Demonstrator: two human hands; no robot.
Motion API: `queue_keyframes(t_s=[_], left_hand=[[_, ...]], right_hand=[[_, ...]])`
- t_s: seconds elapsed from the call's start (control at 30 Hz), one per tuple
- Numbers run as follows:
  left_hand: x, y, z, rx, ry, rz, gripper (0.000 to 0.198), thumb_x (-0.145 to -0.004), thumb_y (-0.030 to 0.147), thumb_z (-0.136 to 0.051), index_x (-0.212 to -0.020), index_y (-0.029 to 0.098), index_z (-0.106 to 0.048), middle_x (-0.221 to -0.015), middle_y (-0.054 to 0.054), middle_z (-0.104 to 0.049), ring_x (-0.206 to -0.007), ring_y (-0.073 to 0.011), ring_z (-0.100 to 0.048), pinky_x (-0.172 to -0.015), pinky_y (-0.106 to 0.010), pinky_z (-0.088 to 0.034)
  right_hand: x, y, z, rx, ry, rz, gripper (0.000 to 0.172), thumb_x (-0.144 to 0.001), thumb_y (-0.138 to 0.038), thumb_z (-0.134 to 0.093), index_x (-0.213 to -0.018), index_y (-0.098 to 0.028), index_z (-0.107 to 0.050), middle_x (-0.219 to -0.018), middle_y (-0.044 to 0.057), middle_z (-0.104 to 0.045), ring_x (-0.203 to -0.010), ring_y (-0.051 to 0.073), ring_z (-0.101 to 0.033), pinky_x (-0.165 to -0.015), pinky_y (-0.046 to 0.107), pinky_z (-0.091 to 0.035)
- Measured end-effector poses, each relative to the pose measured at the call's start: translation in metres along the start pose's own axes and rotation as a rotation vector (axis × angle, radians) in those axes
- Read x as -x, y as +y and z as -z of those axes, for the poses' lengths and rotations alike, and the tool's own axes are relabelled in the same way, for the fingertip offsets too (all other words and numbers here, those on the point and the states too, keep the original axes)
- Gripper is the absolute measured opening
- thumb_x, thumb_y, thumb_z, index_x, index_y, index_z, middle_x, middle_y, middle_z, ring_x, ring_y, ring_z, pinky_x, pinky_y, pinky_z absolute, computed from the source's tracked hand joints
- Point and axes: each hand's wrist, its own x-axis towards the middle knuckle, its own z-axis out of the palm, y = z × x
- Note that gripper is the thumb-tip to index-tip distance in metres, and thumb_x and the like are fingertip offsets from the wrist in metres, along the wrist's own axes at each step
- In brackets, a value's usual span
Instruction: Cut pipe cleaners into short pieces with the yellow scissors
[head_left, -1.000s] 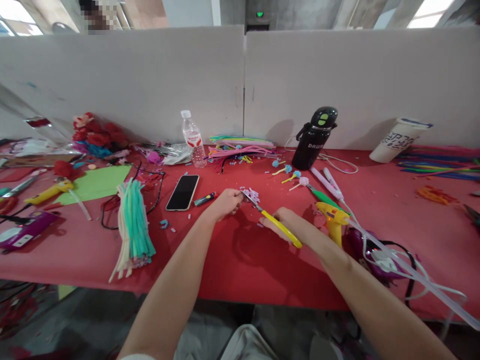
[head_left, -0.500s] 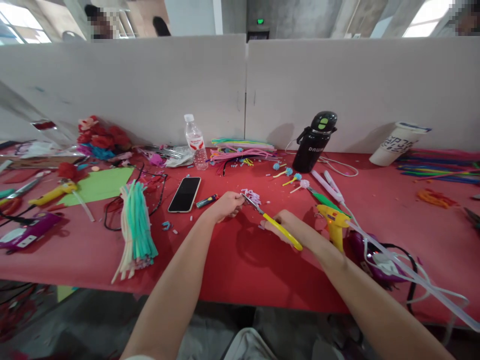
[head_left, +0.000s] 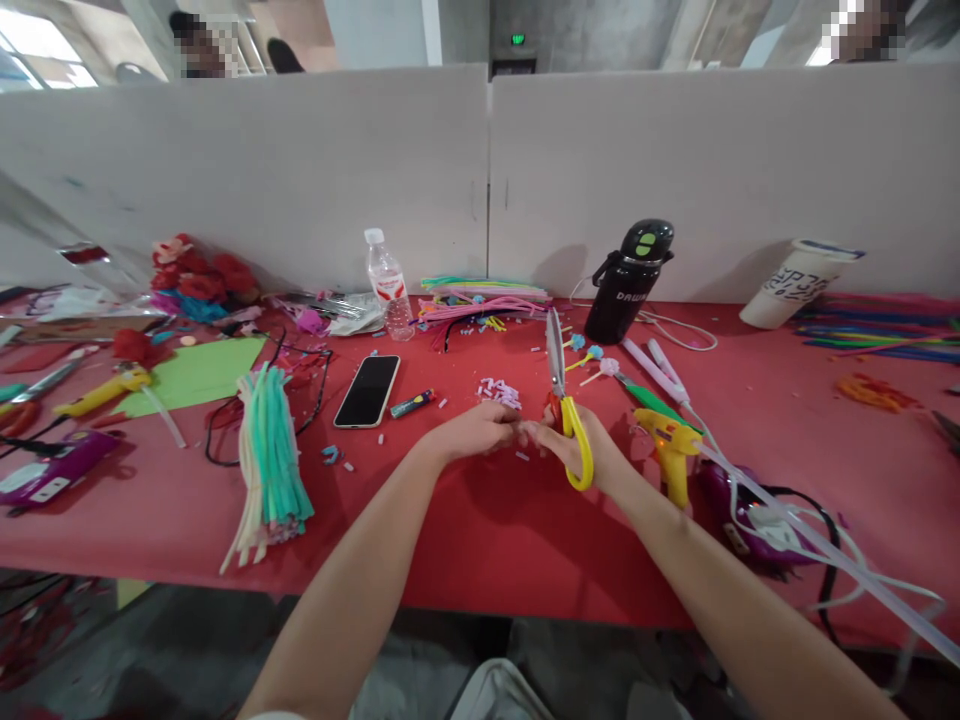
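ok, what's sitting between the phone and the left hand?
Head view: a small dark pen-like stick lies on the red cloth between the phone and the left hand, with a stray clipping beside it.

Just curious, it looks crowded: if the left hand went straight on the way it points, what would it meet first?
The right hand, which holds the scissors; the fingers seem nearly touching, though depth is unclear.

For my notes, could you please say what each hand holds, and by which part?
Right hand: scissors, by their yellow handle. Left hand: cannot be told, its fingers are curled.
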Motion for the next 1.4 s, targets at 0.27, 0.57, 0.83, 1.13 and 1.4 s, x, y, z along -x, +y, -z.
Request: queue_keyframes(t_s=[0.27, 0.57, 0.83, 1.13, 1.4], left_hand=[[0.004, 0.009, -0.005, 0.02, -0.07, 0.053, 0.021, -0.081, 0.029, -0.054, -0.079, 0.01, -0.064, -0.059, 0.002, -0.05, -0.05, -0.0068, -0.038, -0.051, -0.022, -0.03], [0.003, -0.004, 0.009, 0.088, -0.256, 0.092, 0.033, -0.082, 0.042, -0.057, -0.087, 0.011, -0.066, -0.05, 0.004, -0.04, -0.042, -0.0064, -0.032, -0.044, -0.022, -0.023], [0.006, -0.002, 0.007, 0.071, -0.279, 0.17, 0.039, -0.079, 0.05, -0.061, -0.085, 0.012, -0.066, -0.054, 0.002, -0.046, -0.047, -0.0068, -0.039, -0.044, -0.02, -0.024], [0.011, 0.006, 0.01, 0.098, -0.316, 0.107, 0.035, -0.082, 0.046, -0.06, -0.085, 0.012, -0.067, -0.053, 0.001, -0.053, -0.041, -0.0053, -0.035, -0.041, -0.02, -0.023], [0.015, 0.013, 0.012, 0.039, -0.229, 0.041, 0.04, -0.083, 0.046, -0.056, -0.094, 0.009, -0.068, -0.058, 0.0, -0.054, -0.044, -0.0057, -0.034, -0.044, -0.021, -0.027]], right_hand=[[0.002, -0.006, -0.002, -0.155, -0.087, -0.034, 0.031, -0.073, -0.04, -0.068, -0.073, -0.022, -0.042, -0.057, -0.004, -0.055, -0.054, 0.015, -0.057, -0.056, 0.028, -0.046], [0.005, 0.009, -0.001, -0.05, -0.192, 0.063, 0.023, -0.078, -0.034, -0.064, -0.078, -0.021, -0.046, -0.069, 0.0, -0.063, -0.065, 0.016, -0.059, -0.061, 0.027, -0.045], [0.007, 0.007, 0.003, 0.025, -0.215, 0.1, 0.02, -0.077, -0.028, -0.065, -0.079, -0.02, -0.048, -0.069, -0.001, -0.061, -0.061, 0.013, -0.052, -0.058, 0.025, -0.041], [0.006, 0.002, -0.003, -0.207, -0.234, 0.053, 0.028, -0.076, -0.032, -0.068, -0.079, -0.021, -0.042, -0.065, -0.003, -0.057, -0.061, 0.014, -0.057, -0.06, 0.028, -0.044], [0.001, 0.012, 0.002, -0.31, -0.12, 0.125, 0.025, -0.08, -0.028, -0.063, -0.083, -0.022, -0.039, -0.071, -0.004, -0.055, -0.06, 0.012, -0.052, -0.061, 0.028, -0.043]])
